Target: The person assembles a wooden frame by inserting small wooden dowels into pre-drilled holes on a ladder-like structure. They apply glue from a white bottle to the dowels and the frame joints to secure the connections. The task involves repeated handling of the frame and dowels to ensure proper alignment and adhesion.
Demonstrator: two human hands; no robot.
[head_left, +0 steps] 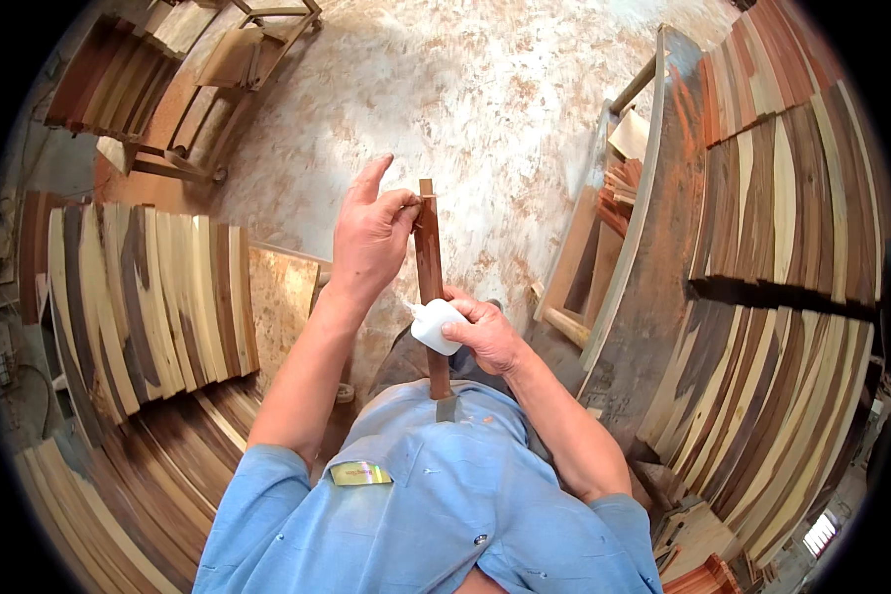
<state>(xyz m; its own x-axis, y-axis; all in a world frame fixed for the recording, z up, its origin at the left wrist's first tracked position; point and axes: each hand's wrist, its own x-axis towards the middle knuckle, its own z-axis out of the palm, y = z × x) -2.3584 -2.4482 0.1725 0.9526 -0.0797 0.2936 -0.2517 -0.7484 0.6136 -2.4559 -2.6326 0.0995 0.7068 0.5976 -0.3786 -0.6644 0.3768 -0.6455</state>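
Note:
A narrow reddish-brown wooden strip [427,238] runs upright through the middle of the view, its lower end against my blue shirt. My left hand [371,238] is at the strip's far end, thumb and fingers pinched at its edge with one finger raised. A small pale sliver shows across the strip there, too small to name. In my right hand [485,337] is a white squeeze bottle [436,329] with a thin nozzle pointing left, held over the strip's lower half. The bottle hides part of the strip, and some right fingers are behind it.
Stacked wooden boards [148,307] stand at my left, with more board stacks [792,198] on the right. A long dark bench edge [653,218] curves along the right side. Farther back are a wooden rack [198,109] and a scuffed pale floor [495,109].

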